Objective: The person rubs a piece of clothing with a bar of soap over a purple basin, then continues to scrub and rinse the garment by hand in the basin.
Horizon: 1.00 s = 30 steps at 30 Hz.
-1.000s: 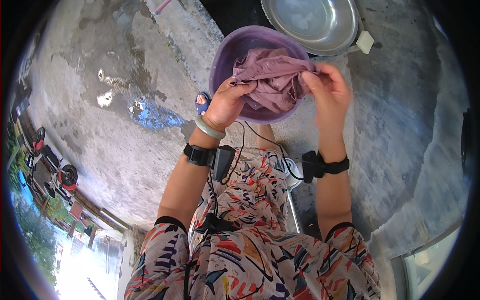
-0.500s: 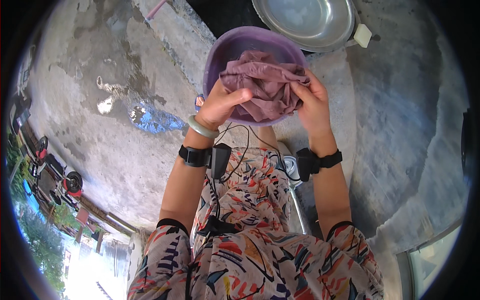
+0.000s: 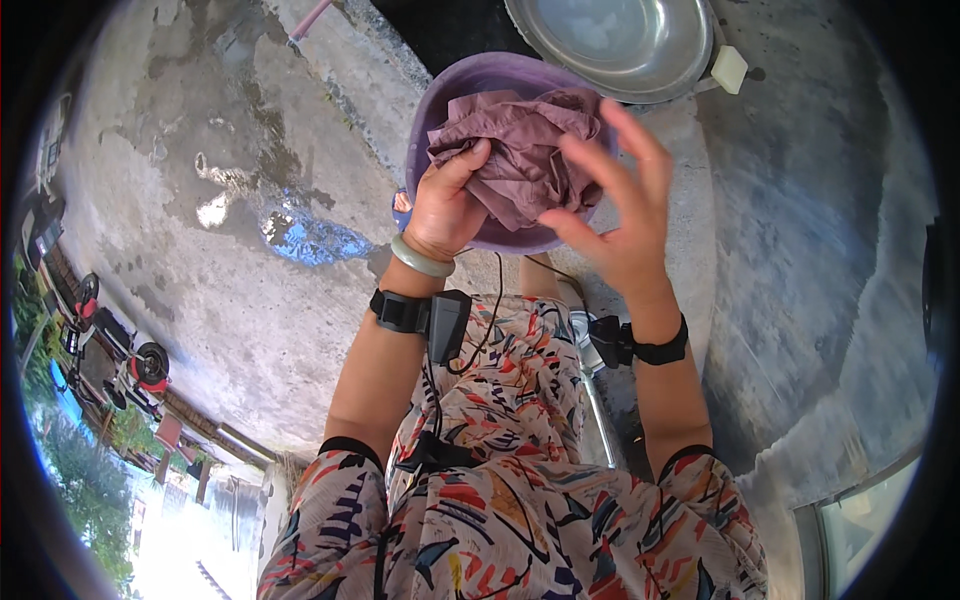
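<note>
A bunched mauve cloth (image 3: 525,150) is held up over a purple plastic basin (image 3: 435,95). My left hand (image 3: 448,205) grips the cloth's left side, thumb on top and the other fingers hidden beneath the folds. At the cloth's right side, my right hand (image 3: 625,215) has its fingers spread and slightly blurred, holding nothing. Its fingertips overlap the edge of the cloth, and whether they touch it I cannot tell. The basin's inside is mostly covered by the cloth.
Beyond the basin to the right stands a large metal bowl (image 3: 640,75), with a pale block (image 3: 729,69) beside its rim. A puddle (image 3: 315,240) lies on the concrete floor at left. A motorbike (image 3: 130,365) stands at the far left.
My right hand has let go of the cloth and its fingers have spread apart. The cloth has shifted slightly left and been rearranged, still in my left hand.
</note>
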{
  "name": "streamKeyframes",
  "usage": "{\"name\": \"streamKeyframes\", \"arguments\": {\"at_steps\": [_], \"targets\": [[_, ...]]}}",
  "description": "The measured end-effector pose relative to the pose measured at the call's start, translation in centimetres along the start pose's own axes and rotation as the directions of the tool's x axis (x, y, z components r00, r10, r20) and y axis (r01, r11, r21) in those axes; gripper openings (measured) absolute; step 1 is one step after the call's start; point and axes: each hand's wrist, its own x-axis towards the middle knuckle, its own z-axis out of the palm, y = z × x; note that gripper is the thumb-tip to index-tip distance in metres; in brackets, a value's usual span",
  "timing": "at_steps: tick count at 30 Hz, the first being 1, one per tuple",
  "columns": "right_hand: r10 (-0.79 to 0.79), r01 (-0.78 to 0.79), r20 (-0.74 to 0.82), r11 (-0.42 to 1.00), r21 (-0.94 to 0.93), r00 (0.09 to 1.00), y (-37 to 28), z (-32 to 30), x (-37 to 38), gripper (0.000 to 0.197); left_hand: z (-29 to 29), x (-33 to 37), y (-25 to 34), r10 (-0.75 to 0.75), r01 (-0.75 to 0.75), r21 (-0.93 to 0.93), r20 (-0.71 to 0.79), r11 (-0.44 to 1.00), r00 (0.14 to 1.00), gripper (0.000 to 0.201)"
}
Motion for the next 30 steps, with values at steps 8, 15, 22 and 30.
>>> {"name": "streamKeyframes", "arguments": {"at_steps": [8,15,22,30], "targets": [[-0.156,0.144,0.147,0.986,0.083,0.977,-1.2,-1.4,1.1,0.017,-0.7,-0.8,0.0,-0.024,0.024,0.01,0.068,1.0,0.997,0.051],[-0.034,0.042,0.282,0.999,-0.023,0.959,-0.9,-0.4,1.3,0.087,0.1,-1.0,-0.4,-0.024,0.028,-0.059,0.059,0.998,0.998,0.059],[-0.086,0.143,0.384,0.982,-0.123,0.92,-0.4,0.3,-0.5,0.031,-0.6,-1.3,-1.5,0.028,-0.026,-0.044,0.033,0.999,0.999,0.073],[0.001,0.013,0.32,0.999,-0.042,0.947,1.5,-0.3,0.4,0.025,-1.0,-1.7,-2.0,-0.099,0.111,0.429,-0.05,0.897,0.994,0.05]]}}
